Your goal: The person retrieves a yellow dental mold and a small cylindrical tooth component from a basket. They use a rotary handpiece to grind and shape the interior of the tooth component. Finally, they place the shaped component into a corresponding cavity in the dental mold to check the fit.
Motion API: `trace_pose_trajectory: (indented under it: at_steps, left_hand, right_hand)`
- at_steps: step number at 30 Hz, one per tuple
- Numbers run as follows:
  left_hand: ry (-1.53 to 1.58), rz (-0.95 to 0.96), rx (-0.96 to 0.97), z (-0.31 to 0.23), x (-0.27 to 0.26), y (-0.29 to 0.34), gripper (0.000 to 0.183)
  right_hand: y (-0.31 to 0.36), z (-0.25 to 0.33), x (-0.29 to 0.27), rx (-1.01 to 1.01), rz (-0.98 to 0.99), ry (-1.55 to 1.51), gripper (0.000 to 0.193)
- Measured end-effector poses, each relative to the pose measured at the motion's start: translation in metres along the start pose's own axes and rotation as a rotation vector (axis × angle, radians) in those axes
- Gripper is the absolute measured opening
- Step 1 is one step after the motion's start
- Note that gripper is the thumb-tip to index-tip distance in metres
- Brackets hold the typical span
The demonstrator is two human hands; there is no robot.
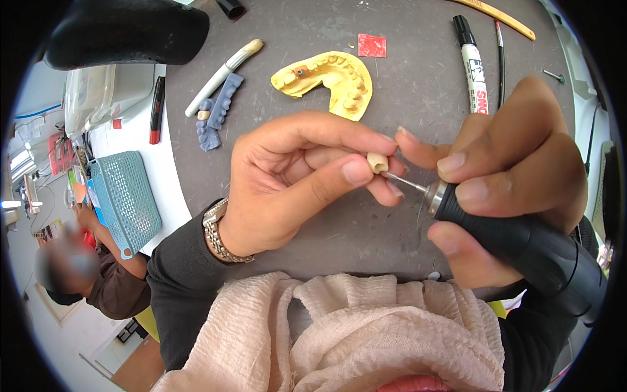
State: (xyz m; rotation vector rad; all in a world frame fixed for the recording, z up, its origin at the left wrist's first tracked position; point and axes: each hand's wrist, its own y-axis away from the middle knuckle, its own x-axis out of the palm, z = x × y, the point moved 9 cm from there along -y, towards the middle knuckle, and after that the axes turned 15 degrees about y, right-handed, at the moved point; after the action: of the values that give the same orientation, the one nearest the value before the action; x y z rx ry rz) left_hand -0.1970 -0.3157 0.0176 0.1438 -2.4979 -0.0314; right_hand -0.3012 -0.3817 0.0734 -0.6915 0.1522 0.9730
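Observation:
Between the thumb and fingers of my left hand (287,173) is a small cream dental crown (377,163), its hollow side turned toward the right. My right hand (522,150) grips a black dental handpiece (516,238) with a metal collar. From it a thin metal bur (406,181) points left, its tip at or just by the crown's opening; whether they touch I cannot tell. Beyond my hands lies a yellow plaster jaw model (356,81) with a brownish spot and a dark hole at its left end. Blue-grey tooth model pieces (219,111) rest to its left, one bearing a cream tooth.
A white-handled brush-like tool (222,78), a red square (371,46), a marker (471,65), a thin dark brush (500,65) and a small screw-like pin (554,77) lie on the grey table (418,98). Left are a blue basket (134,202) and a seated person (111,274).

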Motion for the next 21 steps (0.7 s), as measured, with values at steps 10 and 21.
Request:
trace_pose_trajectory:
  at_steps: [10, 21]
  left_hand:
    - [0.054, -0.013, -0.027, 0.001, -0.001, 0.002, 0.019]
    - [0.033, -0.036, 0.004, -0.002, -0.003, 0.004, 0.021]
  right_hand:
    - [-0.006, 0.009, 0.002, -0.009, -0.009, 0.114, 0.036]
    - [-0.011, 0.013, 0.008, -0.001, 0.029, 0.195, 0.038]
